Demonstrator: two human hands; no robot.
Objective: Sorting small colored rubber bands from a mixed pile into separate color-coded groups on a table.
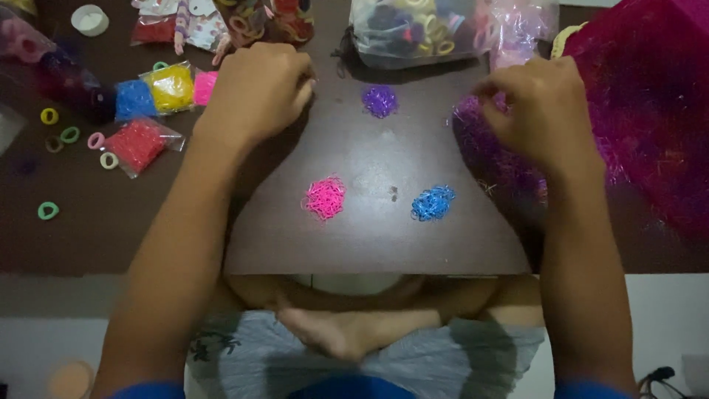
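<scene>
My left hand [255,92] rests as a loose fist on the dark brown table [369,236], beside small bags of coloured bands; whether it holds anything is hidden. My right hand [543,111] has its fingers curled into a big heap of purple-magenta tiny elastic bands [491,159] at the right. Between the hands lie three small piles of tiny bands: a purple pile [380,100] farther back, a pink pile [325,198] and a blue pile [433,203] nearer me.
Small bags of blue [134,100], yellow [171,87], pink [204,86] and red bands [139,144] lie at the left, with loose hair rings [49,116] around them. Clear bags of hair ties [413,29] stand at the back. A large magenta mass [650,111] fills the right.
</scene>
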